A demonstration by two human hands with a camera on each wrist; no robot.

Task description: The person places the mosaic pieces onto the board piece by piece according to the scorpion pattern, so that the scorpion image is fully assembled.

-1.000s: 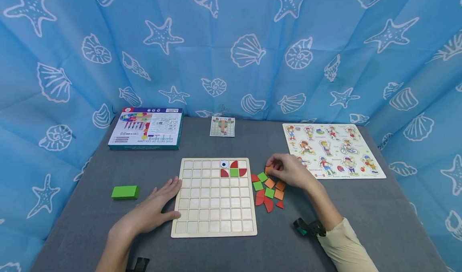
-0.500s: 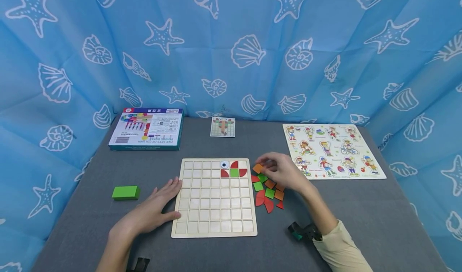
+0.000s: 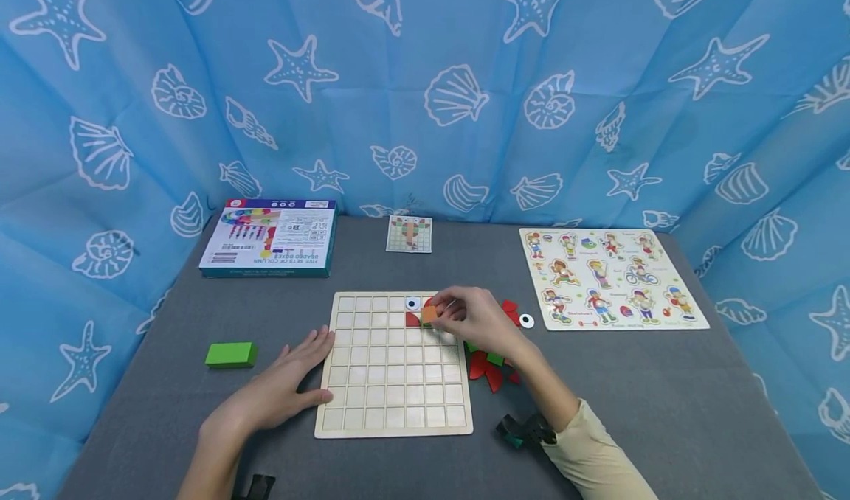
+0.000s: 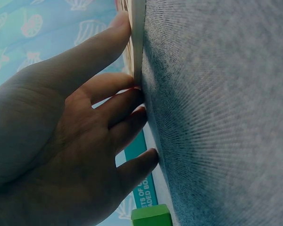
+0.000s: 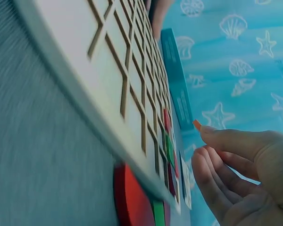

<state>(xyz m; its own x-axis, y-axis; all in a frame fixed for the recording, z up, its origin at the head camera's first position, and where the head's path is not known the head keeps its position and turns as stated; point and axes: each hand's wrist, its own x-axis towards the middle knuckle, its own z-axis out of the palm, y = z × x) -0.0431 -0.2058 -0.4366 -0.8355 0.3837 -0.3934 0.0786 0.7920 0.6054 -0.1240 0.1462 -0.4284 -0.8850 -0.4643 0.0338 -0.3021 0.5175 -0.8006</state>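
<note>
My right hand pinches an orange square tile between thumb and fingers, above the upper right cells of a wooden grid board. In the right wrist view the orange tile shows at the fingertips, apart from the board. Around it on the board are an eye tile and a red quarter-circle tile; other set tiles are partly hidden by the hand. With straight fingers spread, my left hand rests at the board's left edge, thumb and fingers touching it.
Right of the board lie loose red tiles and green tiles, partly under the right arm, plus another eye tile. A green block stands left. Behind are a box, a pattern card and a picture puzzle board.
My right hand has carried the orange tile leftward from the loose pile to over the board, uncovering the second eye tile. My left hand stays in place.
</note>
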